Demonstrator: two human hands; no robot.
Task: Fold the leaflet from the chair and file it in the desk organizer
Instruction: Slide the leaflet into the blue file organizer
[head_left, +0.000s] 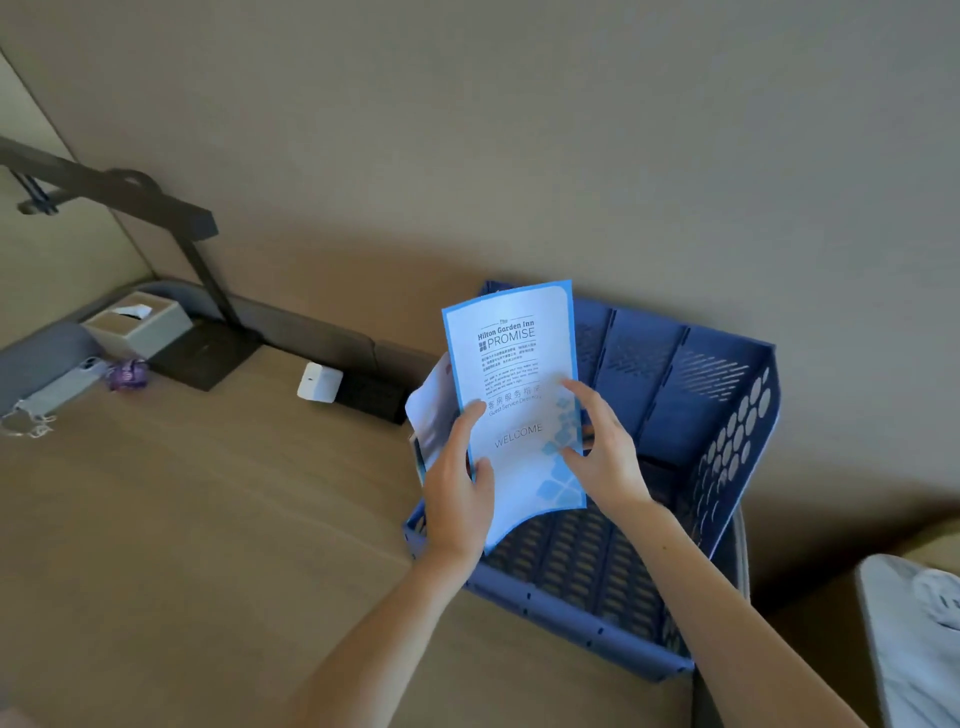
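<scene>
leaflet (514, 364), where in the head view?
- centre of frame, upright over the desk organizer (727, 415), long axis vertical, title end up.
- hands?
- left hand (457, 488) pinches its left edge and right hand (602, 447) pinches its right edge, both equally near. slots open right of the fingers.

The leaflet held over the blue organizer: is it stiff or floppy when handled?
Probably floppy: the leaflet curls along its lower edge and a panel bows out beside the left hand. Likely light: the right hand merely pinches its edge. It may buckle against the dividers of the organizer.
</scene>
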